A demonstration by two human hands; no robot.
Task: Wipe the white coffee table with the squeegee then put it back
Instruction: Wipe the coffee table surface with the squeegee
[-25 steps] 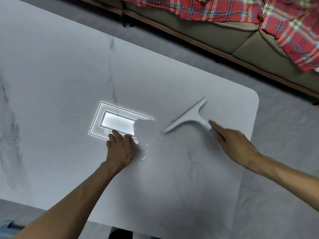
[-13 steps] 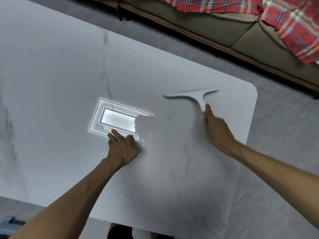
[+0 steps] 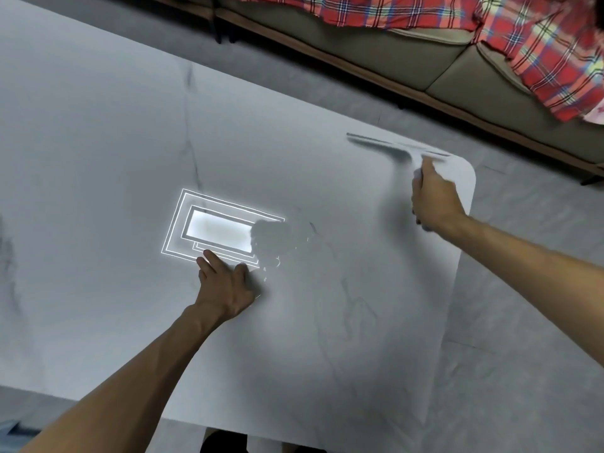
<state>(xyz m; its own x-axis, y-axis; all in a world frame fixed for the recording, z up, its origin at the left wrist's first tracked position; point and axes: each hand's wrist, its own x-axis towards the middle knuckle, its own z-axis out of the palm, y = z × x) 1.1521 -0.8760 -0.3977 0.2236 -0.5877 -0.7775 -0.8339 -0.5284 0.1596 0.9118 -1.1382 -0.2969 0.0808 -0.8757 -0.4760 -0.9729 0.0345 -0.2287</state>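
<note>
Wiping step under way: the right hand (image 3: 434,201) grips the handle of a pale grey T-shaped squeegee (image 3: 395,148) at the far right corner of the white marble-veined coffee table (image 3: 130,125), while the left hand (image 3: 225,289) rests open-fingered mid-table; next probably a firm, flat-bladed stroke.

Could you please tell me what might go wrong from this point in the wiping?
1. The squeegee, gripped by the right hand, has its blade by the far rounded corner of the white coffee table; the stroke may run off the edge and drop whatever it pushes onto the floor.
2. The left hand rests on the table, so that patch may go unwiped or get smudged.
</note>
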